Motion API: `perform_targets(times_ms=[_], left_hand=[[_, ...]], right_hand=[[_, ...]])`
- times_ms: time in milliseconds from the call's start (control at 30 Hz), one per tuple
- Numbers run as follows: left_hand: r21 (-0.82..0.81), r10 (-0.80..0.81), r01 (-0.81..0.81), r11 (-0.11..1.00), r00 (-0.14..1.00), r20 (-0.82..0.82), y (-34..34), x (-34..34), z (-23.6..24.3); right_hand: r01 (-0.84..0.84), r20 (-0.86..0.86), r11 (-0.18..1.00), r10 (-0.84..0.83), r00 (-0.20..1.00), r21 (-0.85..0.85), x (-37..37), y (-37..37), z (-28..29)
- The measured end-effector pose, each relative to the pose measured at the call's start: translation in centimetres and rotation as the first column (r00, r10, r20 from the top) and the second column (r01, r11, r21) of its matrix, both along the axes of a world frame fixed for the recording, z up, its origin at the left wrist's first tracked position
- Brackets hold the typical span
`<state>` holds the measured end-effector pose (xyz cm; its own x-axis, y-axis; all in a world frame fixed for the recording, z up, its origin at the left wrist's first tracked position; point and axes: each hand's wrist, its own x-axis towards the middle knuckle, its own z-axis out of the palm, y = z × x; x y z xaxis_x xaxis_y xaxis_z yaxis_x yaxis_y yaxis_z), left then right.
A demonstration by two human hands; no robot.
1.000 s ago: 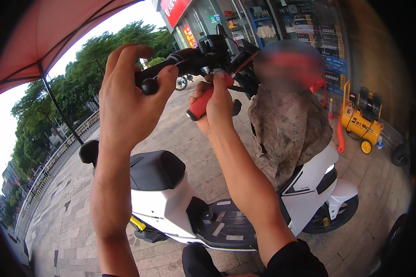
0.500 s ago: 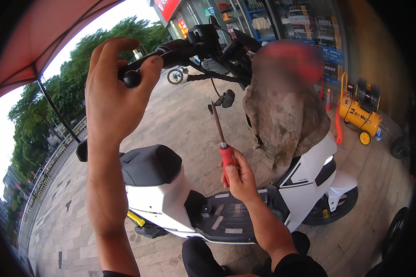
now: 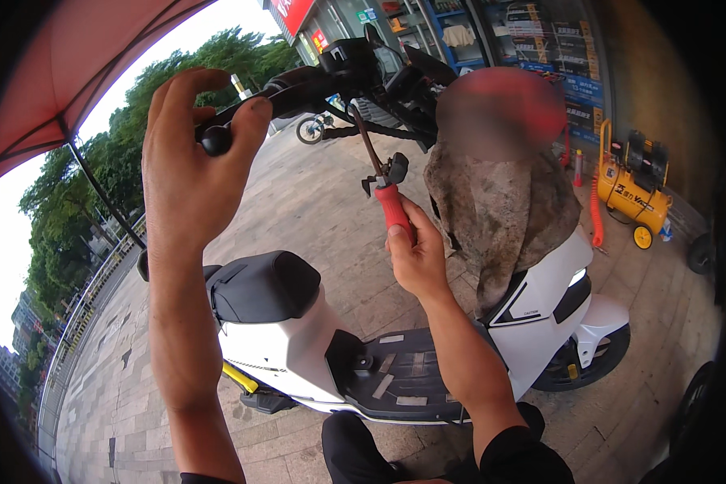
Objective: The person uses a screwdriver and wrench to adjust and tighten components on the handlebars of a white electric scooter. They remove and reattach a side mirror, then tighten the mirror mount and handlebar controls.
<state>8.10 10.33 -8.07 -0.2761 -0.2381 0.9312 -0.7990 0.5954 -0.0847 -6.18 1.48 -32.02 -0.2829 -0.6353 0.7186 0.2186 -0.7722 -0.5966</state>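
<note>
the right hand (image 3: 419, 254) is wrapped round the red handle of a screwdriver (image 3: 394, 211), whose shaft slants up toward the handlebar (image 3: 297, 95) of a white scooter (image 3: 278, 355). the left hand (image 3: 189, 169) curves about the bar's end, thumb apart from the fingers (whether it presses there, i cannot tell). a small black part (image 3: 397, 169) shows just beside the shaft; a stained cloth (image 3: 504, 210) drapes the scooter's front.

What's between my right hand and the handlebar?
In the head view, the screwdriver points from your right hand toward the handlebar, a black part showing beside it.
</note>
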Motion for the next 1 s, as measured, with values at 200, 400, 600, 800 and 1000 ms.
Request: perform_targets(times_ms=[200, 400, 600, 800, 1000], left_hand=[[-0.012, 0.019, -0.019, 1.0, 1.0, 0.021, -0.1, 0.1, 0.0], [-0.008, 0.029, -0.029, 1.0, 1.0, 0.003, 0.1, -0.1, 0.0], [-0.008, 0.029, -0.029, 1.0, 1.0, 0.003, 0.1, -0.1, -0.1], [-0.001, 0.013, -0.013, 1.0, 1.0, -0.007, 0.0, -0.1, 0.0], [0.0, 0.004, -0.004, 1.0, 1.0, -0.011, 0.0, 0.1, 0.0]], right_hand=[[-0.018, 0.003, 1.0, 0.018, 1.0, -0.005, 0.4, -0.1, 0.0], [-0.035, -0.005, 0.999, 0.035, 0.999, 0.006, 0.4, 0.0, 0.2], [-0.132, 0.089, 0.991, 0.133, 0.987, -0.011, 0.9, -0.6, -0.2], [-0.484, 0.398, 0.85, 0.526, 0.752, -0.208, 2.3, -3.8, -1.3], [-0.745, 0.416, 0.572, 0.804, 0.425, -0.344, 3.0, -6.3, -2.0]])
